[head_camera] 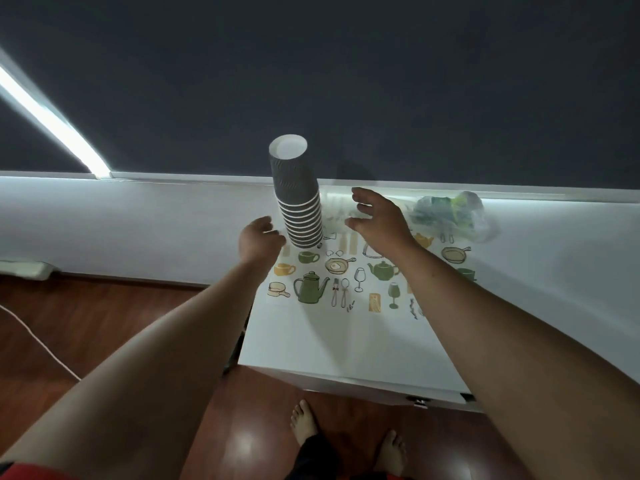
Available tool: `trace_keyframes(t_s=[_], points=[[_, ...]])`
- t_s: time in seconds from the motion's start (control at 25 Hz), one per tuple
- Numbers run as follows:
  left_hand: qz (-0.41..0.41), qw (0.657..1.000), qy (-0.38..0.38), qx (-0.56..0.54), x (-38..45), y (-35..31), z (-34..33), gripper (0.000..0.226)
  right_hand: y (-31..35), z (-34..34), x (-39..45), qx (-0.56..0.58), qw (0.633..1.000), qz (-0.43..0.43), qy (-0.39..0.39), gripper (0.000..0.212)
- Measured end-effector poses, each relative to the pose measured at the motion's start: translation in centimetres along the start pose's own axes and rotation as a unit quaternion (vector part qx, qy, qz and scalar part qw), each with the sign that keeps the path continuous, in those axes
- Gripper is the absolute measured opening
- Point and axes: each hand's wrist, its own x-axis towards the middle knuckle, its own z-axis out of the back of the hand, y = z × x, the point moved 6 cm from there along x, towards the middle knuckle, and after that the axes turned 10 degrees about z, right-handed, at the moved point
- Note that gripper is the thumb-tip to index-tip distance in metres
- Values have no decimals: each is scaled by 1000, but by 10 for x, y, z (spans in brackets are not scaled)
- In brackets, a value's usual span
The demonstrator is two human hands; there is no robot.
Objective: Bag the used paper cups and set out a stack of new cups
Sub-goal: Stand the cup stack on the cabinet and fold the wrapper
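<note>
Cup stack upright between two spread hands

Stack of new cups (pixel 299 199): dark ribbed paper, nested mouth-down, white base on top; upright on white table (pixel 311 341), between the fingertips of both hands.
Left hand (pixel 258 242): beside stack's lower left; fingers loosely curled, contact with stack not discernible.
Right hand (pixel 379 220): right of stack, apart from it; fingers (pixel 360 195) spread, empty.
Clear plastic bag (pixel 453 214): bulging with green-patterned contents, beyond right fingertips, near wall.
Table print: kitchenware drawings.
</note>
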Motion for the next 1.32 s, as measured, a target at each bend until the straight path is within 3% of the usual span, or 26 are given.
trace_keyframes(t_s=[0.08,0.16,0.28,0.4,0.48,0.56,0.68,0.76,0.84,0.96,1.04,1.16,1.32], points=[[20,986,-93,-135,-26,17,3,37,-9,30,-12,-62,997,19,-29,53],[36,967,-118,-222,-48,25,-10,23,-20,62,-19,-136,988,35,-62,51],[78,979,4,-189,-68,16,-62,17,-42,98,-25,-304,952,19,-13,62],[168,964,176,-111,-89,7,-132,28,-63,120,-32,-495,868,26,15,53],[192,952,223,-89,-98,-5,-171,54,-64,128,-35,-560,826,56,-10,32],[185,957,206,-91,-101,-17,-200,58,-63,132,-40,-588,807,62,3,20],[157,966,170,-111,-102,-34,-226,21,-68,137,-58,-523,850,51,43,23],[148,969,174,-100,-102,-41,-227,14,-65,154,-69,-424,905,28,-13,32],[132,965,217,-72,-105,-47,-224,10,-73,183,-71,-327,939,-36,-97,33],[93,945,314,-5,-110,-42,-216,14,-100,187,-66,-156,969,-189,-39,53],[86,931,353,22,-114,-34,-210,16,-108,168,-72,5,970,-242,13,53],[66,930,357,57,-117,-30,-196,15,-107,143,-87,114,957,-256,78,36],[61,913,390,105,-120,-18,-171,27,-106,128,-89,190,954,-230,39,31]])
